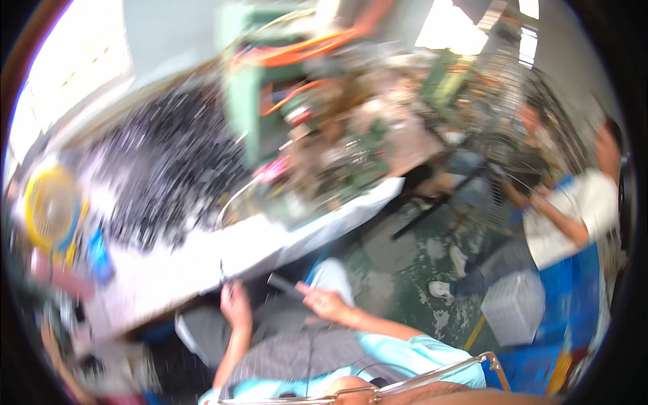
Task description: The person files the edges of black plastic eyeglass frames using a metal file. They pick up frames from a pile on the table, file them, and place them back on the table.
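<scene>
Blur softens the whole picture. My left hand point(235, 307) is closed near the front edge of the workbench point(158, 283). From its fingers a thin dark piece point(223, 273) points up toward the bench; its exact kind is too smeared to name. My right hand point(329, 304), over my lap, is closed around a grey bar-shaped tool point(285, 286) that sticks out to the left. The two hands are apart. Beyond them, a big heap of small black parts point(175, 158) covers much of the bench top.
A yellow fan point(50, 206) and a blue bottle point(100, 255) stand at the left. A green machine point(244, 101) with orange cables rises behind the heap. At the right, a person in a white shirt point(574, 209) sits near a white basket point(514, 309) and blue crates point(574, 290).
</scene>
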Tool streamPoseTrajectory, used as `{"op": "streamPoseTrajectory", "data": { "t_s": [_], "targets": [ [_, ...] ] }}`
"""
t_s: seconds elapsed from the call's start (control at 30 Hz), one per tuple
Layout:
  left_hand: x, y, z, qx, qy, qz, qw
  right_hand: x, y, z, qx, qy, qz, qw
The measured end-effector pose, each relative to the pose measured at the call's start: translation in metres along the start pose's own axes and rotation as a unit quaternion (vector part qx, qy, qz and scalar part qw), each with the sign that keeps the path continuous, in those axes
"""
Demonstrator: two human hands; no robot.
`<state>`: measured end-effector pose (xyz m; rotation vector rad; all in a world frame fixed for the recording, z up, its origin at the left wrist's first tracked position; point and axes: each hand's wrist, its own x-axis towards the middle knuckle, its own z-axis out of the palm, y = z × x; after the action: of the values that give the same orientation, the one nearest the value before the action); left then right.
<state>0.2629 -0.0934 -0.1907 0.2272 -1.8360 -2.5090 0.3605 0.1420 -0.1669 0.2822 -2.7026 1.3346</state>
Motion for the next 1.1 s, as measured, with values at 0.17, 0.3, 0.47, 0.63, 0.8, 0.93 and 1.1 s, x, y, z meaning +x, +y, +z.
{"op": "streamPoseTrajectory", "data": {
  "t_s": [0.17,0.3,0.47,0.63,0.8,0.93,1.1],
  "targets": [
    [0.018,0.0,-0.003,0.142,0.046,-0.008,0.989,0.05,-0.055,-0.017,-0.174,-0.043,-0.153,0.972],
    [0.015,0.009,-0.003,0.171,0.029,-0.093,0.98,0.07,-0.081,-0.012,-0.088,-0.048,-0.093,0.991],
    [0.017,0.02,-0.003,0.246,0.02,0.079,0.966,0.085,-0.096,-0.008,-0.131,-0.122,-0.103,0.978],
    [0.018,0.02,-0.001,0.256,0.025,0.102,0.961,0.094,-0.112,-0.006,-0.212,-0.15,-0.08,0.962],
    [0.017,0.018,0.001,0.264,0.032,0.105,0.958,0.098,-0.122,-0.006,-0.243,-0.182,-0.066,0.951],
    [0.017,0.016,0.003,0.266,0.036,0.108,0.957,0.111,-0.119,0.0,-0.245,-0.211,-0.05,0.945],
    [0.017,0.015,0.003,0.269,0.043,0.085,0.959,0.108,-0.122,-0.007,-0.227,-0.252,-0.022,0.94]
  ]
}}
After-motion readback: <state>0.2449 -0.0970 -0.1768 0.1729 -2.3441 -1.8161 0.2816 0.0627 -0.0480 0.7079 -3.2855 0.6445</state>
